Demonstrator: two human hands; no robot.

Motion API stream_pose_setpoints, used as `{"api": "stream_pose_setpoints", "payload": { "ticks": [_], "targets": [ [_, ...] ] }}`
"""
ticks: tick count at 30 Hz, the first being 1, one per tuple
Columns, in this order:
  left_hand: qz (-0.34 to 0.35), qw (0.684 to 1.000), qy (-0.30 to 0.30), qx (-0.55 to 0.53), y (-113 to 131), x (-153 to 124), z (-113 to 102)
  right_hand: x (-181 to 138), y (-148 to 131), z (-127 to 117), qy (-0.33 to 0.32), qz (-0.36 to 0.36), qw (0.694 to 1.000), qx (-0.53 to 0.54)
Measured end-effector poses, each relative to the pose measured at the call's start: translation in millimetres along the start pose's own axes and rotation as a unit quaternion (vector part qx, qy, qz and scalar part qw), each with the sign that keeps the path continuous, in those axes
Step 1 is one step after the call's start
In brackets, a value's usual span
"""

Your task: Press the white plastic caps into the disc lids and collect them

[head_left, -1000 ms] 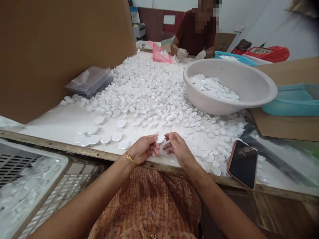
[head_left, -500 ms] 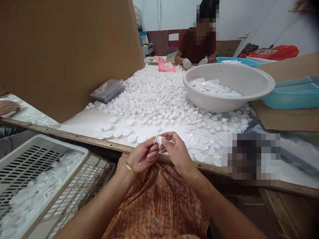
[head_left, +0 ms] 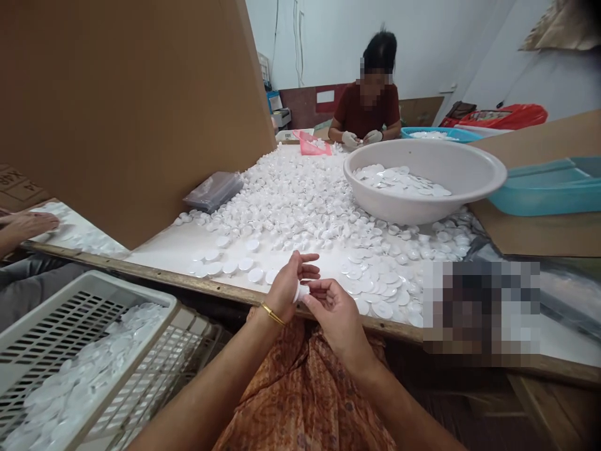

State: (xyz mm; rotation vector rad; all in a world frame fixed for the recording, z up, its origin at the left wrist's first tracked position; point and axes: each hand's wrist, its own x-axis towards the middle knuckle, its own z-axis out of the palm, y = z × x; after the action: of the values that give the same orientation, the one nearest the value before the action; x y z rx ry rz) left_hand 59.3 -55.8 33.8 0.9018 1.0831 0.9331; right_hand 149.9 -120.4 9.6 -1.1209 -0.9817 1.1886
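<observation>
My left hand (head_left: 287, 285) and my right hand (head_left: 331, 311) meet over the near table edge, both pinching a small white plastic cap (head_left: 301, 291) between their fingertips. The left wrist wears a gold bangle. Just beyond the hands, a row of flat white discs (head_left: 231, 266) lies on the white table (head_left: 162, 247). A wide heap of white caps (head_left: 300, 197) covers the middle of the table.
A large white basin (head_left: 422, 178) holding discs stands at the right. A white slatted crate (head_left: 79, 351) of caps sits low on my left. A brown cardboard wall rises at the left. A teal tray (head_left: 549, 188) lies far right. A gloved person works at the far end; another person's hand (head_left: 25, 224) rests at left.
My view has tilted up and shifted left. My hands have dropped a little toward my lap, still pressing the cap between them; the left fingers have spread more.
</observation>
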Motion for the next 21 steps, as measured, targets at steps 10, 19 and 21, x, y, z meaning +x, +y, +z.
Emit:
{"api": "stream_pose_setpoints", "payload": {
  "ticks": [10,19,21],
  "targets": [
    [0.113,0.978,0.077,0.158,-11.1,-10.5,4.9,-5.4,18.0,15.8,0.028,0.109,0.978,0.175],
    [0.161,0.958,0.009,0.237,-19.9,-14.4,6.6,-16.6,29.7,-1.2,0.0,0.05,0.999,-0.003],
    [0.166,0.955,-0.004,0.246,-25.5,-14.3,6.6,-17.1,29.0,-4.9,0.02,0.027,0.997,-0.064]
  ]
}}
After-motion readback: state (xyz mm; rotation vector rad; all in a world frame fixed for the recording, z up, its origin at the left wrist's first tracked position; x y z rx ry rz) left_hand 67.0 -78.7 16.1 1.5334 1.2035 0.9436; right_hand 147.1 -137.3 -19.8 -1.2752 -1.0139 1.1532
